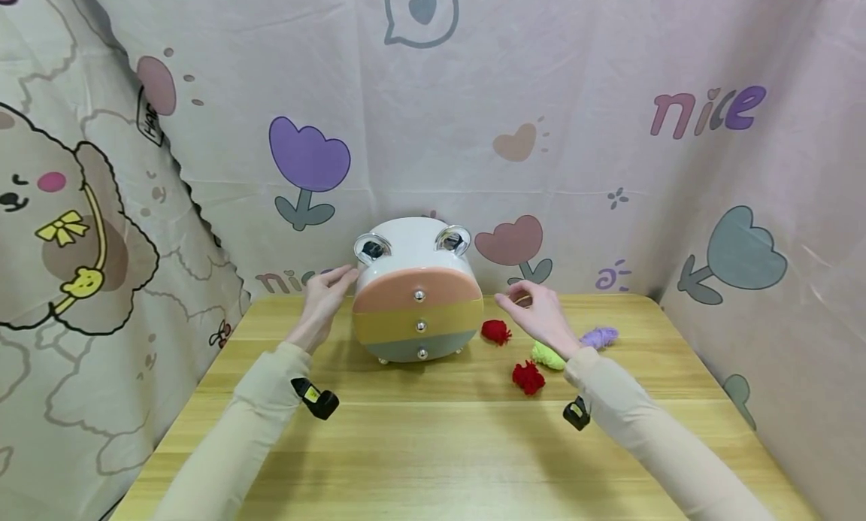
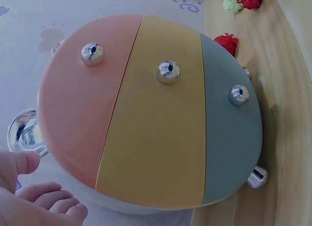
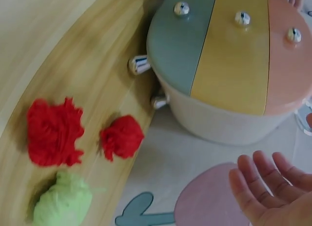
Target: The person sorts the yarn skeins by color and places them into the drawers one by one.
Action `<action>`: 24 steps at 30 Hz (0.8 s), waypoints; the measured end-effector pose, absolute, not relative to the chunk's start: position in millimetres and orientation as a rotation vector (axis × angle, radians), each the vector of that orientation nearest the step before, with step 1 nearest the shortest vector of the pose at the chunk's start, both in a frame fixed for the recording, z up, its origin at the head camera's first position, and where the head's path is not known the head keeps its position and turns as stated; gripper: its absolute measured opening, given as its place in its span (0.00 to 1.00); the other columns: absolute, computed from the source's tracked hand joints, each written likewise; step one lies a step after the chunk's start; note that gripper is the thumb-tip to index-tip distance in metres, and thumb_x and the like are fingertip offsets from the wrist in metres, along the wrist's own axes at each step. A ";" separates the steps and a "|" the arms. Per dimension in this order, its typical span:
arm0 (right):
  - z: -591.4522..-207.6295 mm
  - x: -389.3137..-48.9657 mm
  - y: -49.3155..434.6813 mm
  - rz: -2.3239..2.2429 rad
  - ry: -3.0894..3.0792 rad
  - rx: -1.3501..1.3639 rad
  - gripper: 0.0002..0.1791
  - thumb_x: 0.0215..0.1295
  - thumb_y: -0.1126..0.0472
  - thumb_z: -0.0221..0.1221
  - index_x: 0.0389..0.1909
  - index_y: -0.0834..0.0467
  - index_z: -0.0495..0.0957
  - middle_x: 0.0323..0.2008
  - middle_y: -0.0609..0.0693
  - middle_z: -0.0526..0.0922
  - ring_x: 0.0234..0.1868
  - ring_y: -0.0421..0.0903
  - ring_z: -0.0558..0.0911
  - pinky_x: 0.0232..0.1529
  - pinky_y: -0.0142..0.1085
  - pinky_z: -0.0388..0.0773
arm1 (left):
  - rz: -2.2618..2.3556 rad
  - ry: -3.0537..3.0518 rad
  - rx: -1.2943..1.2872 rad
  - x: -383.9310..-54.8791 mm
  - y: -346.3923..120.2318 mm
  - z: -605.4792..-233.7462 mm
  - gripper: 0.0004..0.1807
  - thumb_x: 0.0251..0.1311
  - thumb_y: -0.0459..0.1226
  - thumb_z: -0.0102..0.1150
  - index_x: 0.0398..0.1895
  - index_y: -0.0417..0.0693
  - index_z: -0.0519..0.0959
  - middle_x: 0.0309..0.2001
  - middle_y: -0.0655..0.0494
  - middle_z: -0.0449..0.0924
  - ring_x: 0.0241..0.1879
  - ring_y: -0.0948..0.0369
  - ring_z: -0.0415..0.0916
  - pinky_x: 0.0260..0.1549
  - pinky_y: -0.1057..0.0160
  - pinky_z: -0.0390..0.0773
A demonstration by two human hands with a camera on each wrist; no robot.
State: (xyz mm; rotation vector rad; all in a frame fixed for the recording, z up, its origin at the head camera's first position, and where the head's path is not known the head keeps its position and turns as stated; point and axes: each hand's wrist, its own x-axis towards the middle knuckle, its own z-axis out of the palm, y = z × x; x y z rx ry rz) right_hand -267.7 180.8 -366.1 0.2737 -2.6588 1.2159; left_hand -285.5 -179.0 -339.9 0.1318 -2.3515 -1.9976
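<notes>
- Far L of box: printed cloth (image 1: 108, 168), also running behind it.
- Front-L of box: L sleeve (image 1: 237, 423) w/ blk wrist cam (image 1: 316, 398).
- Just L of box: L hand (image 1: 323, 299), fingers relaxed, nothing in grasp; can't tell if fingertips touch it.
- Landmark: box (image 1: 406, 327), upright on wood table (image 1: 419, 446), white body, front in pink, yellow & gray-green bands, 1 silver knob (image 1: 420, 325) per band; 2 silver eye-like rings (image 1: 454, 240) on top, small feet below.
- Just R of box: red yarn bundle (image 1: 496, 331).
- Front-R of box: 2nd red bundle (image 1: 528, 377).
- R of box, apart from it: R hand (image 1: 541, 314), raised, fingers loosely bent, released, palm bare.
- Further R of box, partly behind R hand: green bundle (image 1: 546, 355).
- Farthest R of box among bundles: purple bundle (image 1: 599, 337), near R forearm.
</notes>
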 end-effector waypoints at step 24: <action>-371.1 -273.1 112.1 1.474 -2.470 0.422 0.11 0.62 0.53 0.69 0.37 0.57 0.86 0.35 0.53 0.91 0.33 0.40 0.86 0.39 0.32 0.84 | -1.948 -2.371 0.170 -289.8 -169.0 -342.2 0.28 0.73 0.43 0.55 0.71 0.39 0.68 0.75 0.47 0.65 0.76 0.50 0.61 0.74 0.55 0.65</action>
